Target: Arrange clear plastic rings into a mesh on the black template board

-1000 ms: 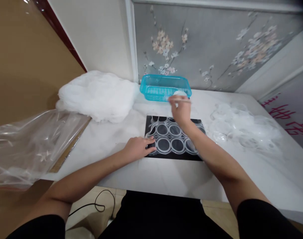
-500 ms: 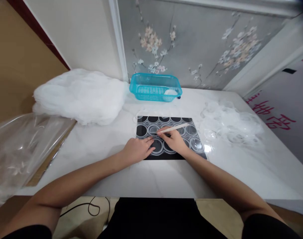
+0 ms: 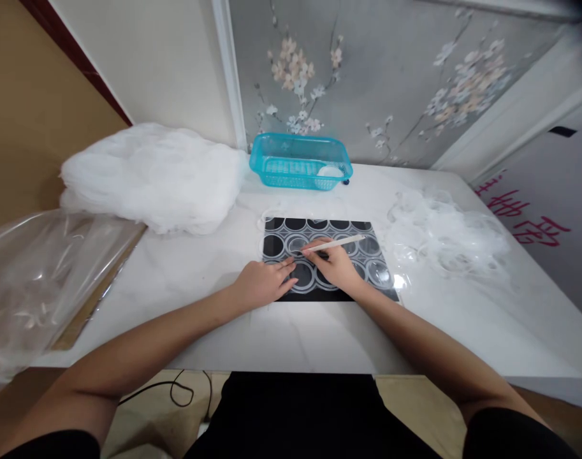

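Note:
On the table lies a black sheet [image 3: 314, 295] covered by a clear film with rows of pale rings. My right hand [image 3: 336, 264] pinches a slim white pen-like tool [image 3: 341, 242], whose tip meets the sheet at a ring left of the middle. Its exact kind is too small to make out. Flat across the sheet's left edge rests my left hand [image 3: 264, 282], fingers stretched out and touching the surface close to the tool's tip. Part of the ring pattern is hidden under both hands.
Behind the sheet stands a blue plastic basket [image 3: 300, 162] with a white round item in it. A heap of white filmy material [image 3: 152, 178] is at the left, beside clear plastic wrap [image 3: 46, 287]. Thin clear ring-shaped scraps [image 3: 448, 233] are piled at the right.
The view has tilted down slightly. My right hand with the white tool has shifted only a little over the same ring; my left hand stays in place.

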The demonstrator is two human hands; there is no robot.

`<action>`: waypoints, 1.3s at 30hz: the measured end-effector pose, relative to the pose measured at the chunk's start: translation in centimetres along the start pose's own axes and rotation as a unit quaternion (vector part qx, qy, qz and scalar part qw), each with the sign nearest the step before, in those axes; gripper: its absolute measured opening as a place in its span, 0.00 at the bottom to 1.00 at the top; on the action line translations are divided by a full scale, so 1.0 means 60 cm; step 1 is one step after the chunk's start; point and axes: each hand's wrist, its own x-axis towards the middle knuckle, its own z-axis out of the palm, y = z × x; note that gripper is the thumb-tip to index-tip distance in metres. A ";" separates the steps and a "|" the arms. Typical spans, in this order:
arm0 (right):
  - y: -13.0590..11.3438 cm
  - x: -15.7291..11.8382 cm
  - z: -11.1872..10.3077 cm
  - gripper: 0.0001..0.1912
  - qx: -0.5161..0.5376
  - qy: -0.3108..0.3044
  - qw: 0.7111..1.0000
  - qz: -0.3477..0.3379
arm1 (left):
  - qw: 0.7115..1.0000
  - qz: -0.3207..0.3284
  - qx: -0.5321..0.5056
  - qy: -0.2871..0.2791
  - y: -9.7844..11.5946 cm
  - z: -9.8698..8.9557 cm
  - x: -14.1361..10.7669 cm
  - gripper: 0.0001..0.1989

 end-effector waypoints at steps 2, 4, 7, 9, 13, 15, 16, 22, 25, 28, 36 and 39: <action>-0.007 -0.010 0.004 0.10 -0.090 -0.005 0.995 -0.036 | 1.000 -0.009 -0.010 -0.012 0.000 -0.004 0.001 0.23; -0.017 -0.017 0.009 0.10 -0.191 -0.035 0.977 -0.093 | 0.999 -0.016 -0.011 -0.029 -0.001 -0.009 0.004 0.23; -0.025 0.003 0.009 0.11 -0.285 -0.077 0.944 -0.147 | 0.998 -0.019 0.000 -0.053 0.000 -0.016 0.009 0.23; -0.019 0.037 -0.005 0.12 -0.304 -0.041 0.945 -0.115 | 0.998 -0.019 0.006 -0.062 -0.001 -0.019 0.011 0.22; 0.015 0.091 -0.064 0.13 -0.228 0.169 0.959 0.018 | 0.997 -0.015 0.004 -0.072 -0.005 -0.027 0.013 0.22; 0.030 0.081 -0.086 0.14 -0.159 0.227 0.960 0.037 | 0.997 -0.011 0.007 -0.081 -0.007 -0.033 0.015 0.23; 0.035 0.066 -0.090 0.14 -0.125 0.221 0.967 0.038 | 0.996 -0.011 0.010 -0.083 -0.006 -0.037 0.018 0.22; 0.032 -0.030 -0.053 0.11 -0.004 0.069 0.996 0.064 | 1.000 0.016 0.019 -0.016 0.031 -0.039 0.052 0.24; 0.026 -0.033 -0.043 0.12 0.013 0.055 0.996 0.066 | 0.999 0.038 0.025 -0.025 0.051 -0.028 0.067 0.25; 0.024 -0.023 -0.045 0.12 0.007 0.047 0.997 0.062 | 0.998 0.035 0.035 -0.037 0.056 -0.018 0.071 0.25; 0.017 -0.043 -0.038 0.10 -0.144 0.045 0.988 0.015 | 0.999 0.038 0.022 -0.032 0.050 -0.012 0.067 0.23; 0.004 -0.052 -0.028 0.10 -0.272 0.015 0.961 -0.042 | 0.998 0.030 0.009 -0.047 0.049 -0.015 0.072 0.22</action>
